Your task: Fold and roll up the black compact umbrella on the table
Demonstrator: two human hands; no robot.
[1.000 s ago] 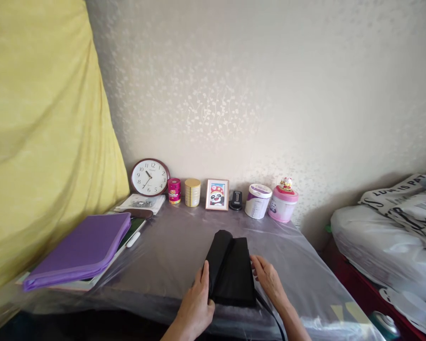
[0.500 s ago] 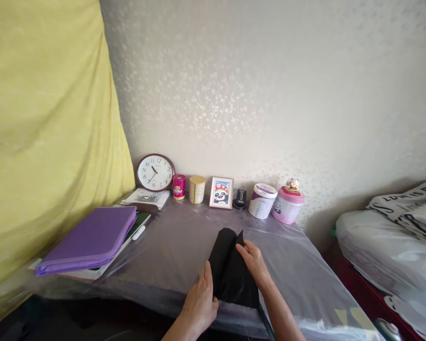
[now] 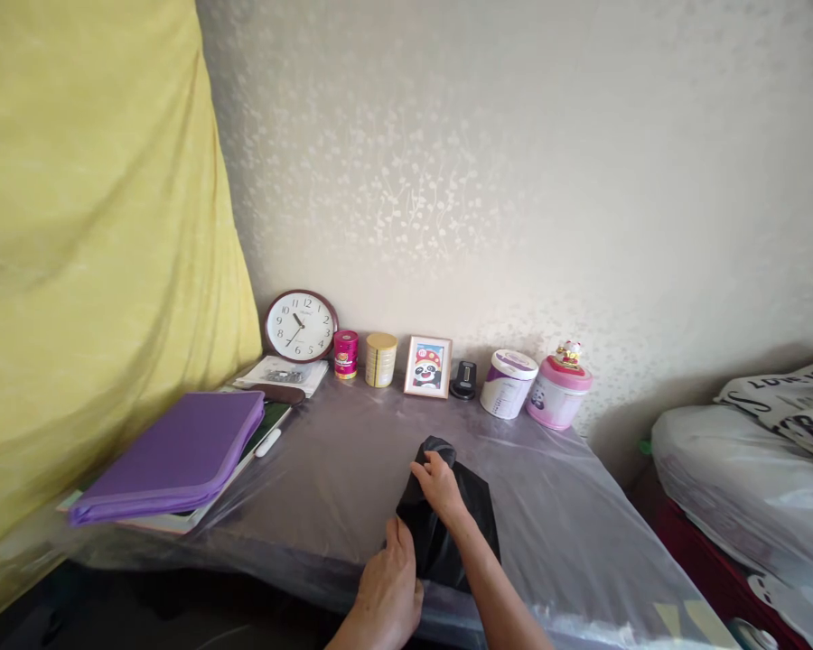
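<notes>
A folded black cloth lies on the plastic-covered table near its front edge. My right hand reaches across the cloth and grips its far left part, bunching the fabric under the fingers. My left hand presses on the cloth's near left edge, fingers together and flat against it.
A purple zip folder lies on books at the left. Along the wall stand a clock, two small tins, a framed picture, a black device and two tubs. Yellow fabric hangs at left; white bags lie at right.
My right hand has moved from the cloth's right edge over to its far left part, folding the cloth narrower. The left hand stays at the near left edge. The view has shifted slightly.
</notes>
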